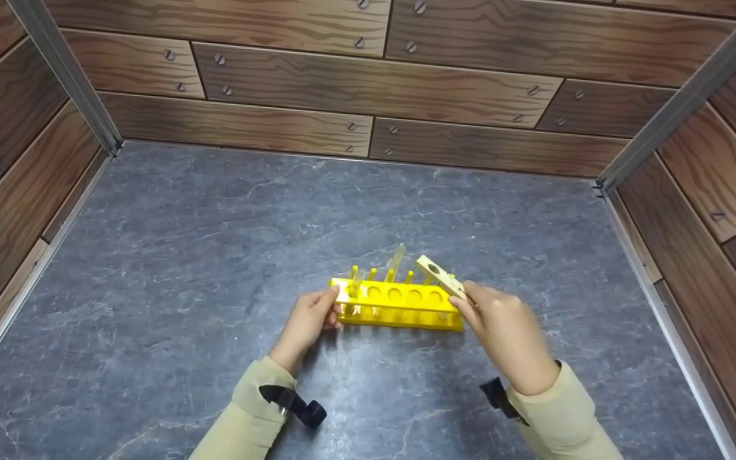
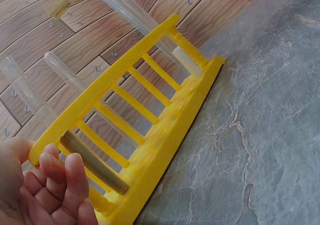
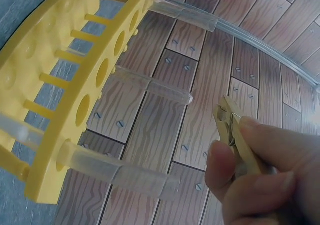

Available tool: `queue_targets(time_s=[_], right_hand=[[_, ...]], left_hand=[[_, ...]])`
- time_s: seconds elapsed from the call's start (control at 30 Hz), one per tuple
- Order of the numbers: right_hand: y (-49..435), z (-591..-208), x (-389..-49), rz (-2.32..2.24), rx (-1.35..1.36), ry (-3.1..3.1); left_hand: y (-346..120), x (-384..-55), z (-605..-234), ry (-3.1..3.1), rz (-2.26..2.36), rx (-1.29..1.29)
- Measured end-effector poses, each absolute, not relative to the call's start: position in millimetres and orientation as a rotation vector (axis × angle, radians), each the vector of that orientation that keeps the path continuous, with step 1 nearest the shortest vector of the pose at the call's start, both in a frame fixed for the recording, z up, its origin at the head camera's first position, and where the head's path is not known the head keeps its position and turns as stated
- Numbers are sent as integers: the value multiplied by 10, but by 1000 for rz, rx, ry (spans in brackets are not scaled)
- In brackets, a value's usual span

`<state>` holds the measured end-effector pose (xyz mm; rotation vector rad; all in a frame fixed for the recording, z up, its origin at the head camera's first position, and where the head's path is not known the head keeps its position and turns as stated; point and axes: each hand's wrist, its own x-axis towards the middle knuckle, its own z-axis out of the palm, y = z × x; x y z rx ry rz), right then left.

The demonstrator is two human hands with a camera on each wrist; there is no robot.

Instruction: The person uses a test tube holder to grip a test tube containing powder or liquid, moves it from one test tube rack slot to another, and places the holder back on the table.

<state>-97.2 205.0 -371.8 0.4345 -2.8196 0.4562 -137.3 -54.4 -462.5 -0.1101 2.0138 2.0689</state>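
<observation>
A yellow test tube rack [image 1: 384, 305] stands on the floor panel, its left end gripped by my left hand [image 1: 307, 322]. My right hand [image 1: 508, 332] holds a wooden test tube clamp [image 1: 441, 278] over the rack's right end. In the right wrist view the clamp tips are apart from the tubes. One tube [image 2: 95, 162] beside my left fingers contains something dark. At the opposite end, a second tube [image 3: 120, 172] has whitish contents at its bottom. A third clear tube [image 1: 397, 257] sits bottom-up at the back, over a peg.
Grey marbled surface [image 1: 214, 255] surrounds the rack. Wood-patterned walls [image 1: 368, 83] rise behind and at both sides, with metal corner posts [image 1: 674, 108]. Dark wrist straps [image 1: 294, 406] are on both sleeves.
</observation>
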Motion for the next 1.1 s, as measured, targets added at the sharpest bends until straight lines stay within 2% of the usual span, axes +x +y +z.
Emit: queue_targets(time_s=[0.5,0.77,1.0,1.1], right_hand=[[1931,-3763,-999,516,494,-2773],[1916,-3774,-1007,501,509,-2774],[1890,-3790,-1011,502,530,-2762],[1874,-3802,-1011,508,538,-2760]], left_hand=[[-538,-1502,-4981,2014,2090,-121],[-538,-1499,-4971,2000,2104,-115],[-550,-1368,-4657,1990,2101,-93],[-548,-1373,-4676,1989,2100,-98]])
